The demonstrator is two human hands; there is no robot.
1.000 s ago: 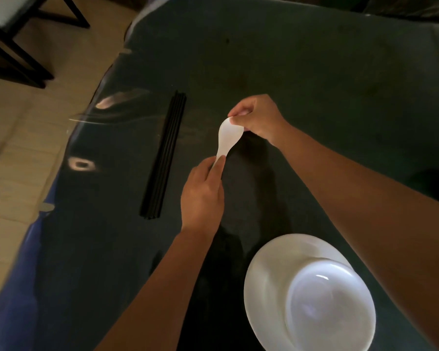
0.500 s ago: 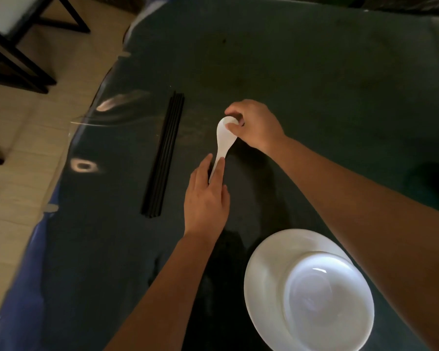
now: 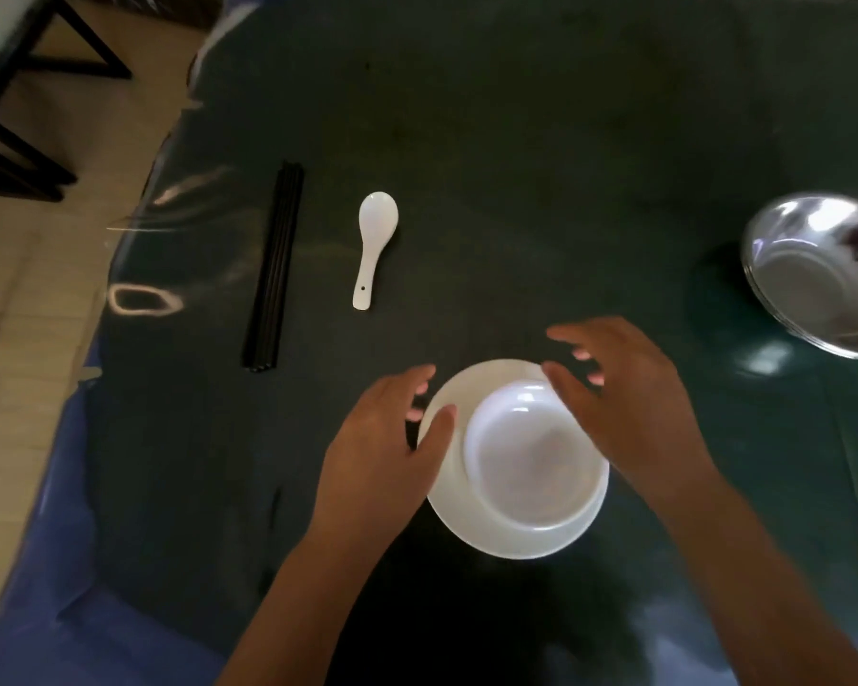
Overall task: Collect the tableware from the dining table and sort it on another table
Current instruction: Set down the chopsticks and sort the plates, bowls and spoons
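A white bowl (image 3: pixel 526 453) sits inside a white plate (image 3: pixel 516 542) on the dark table. My left hand (image 3: pixel 387 438) hovers at the plate's left rim, fingers apart, thumb over the rim. Above the bowl's right side is my right hand (image 3: pixel 625 403), fingers spread and holding nothing. A white ceramic spoon (image 3: pixel 373 245) lies alone on the table beyond the plate. To its left lies a bundle of black chopsticks (image 3: pixel 274 264), pointing away from me.
A shiny metal bowl (image 3: pixel 823 269) stands at the right edge of view. The dark table (image 3: pixel 541 165) carries a clear cover that overhangs its left edge. A black chair frame (image 3: pixel 16 121) stands on the tiled floor at the far left.
Both hands have let go of the white spoon, which now lies on the table. They have drawn back towards me to either side of the bowl and plate.
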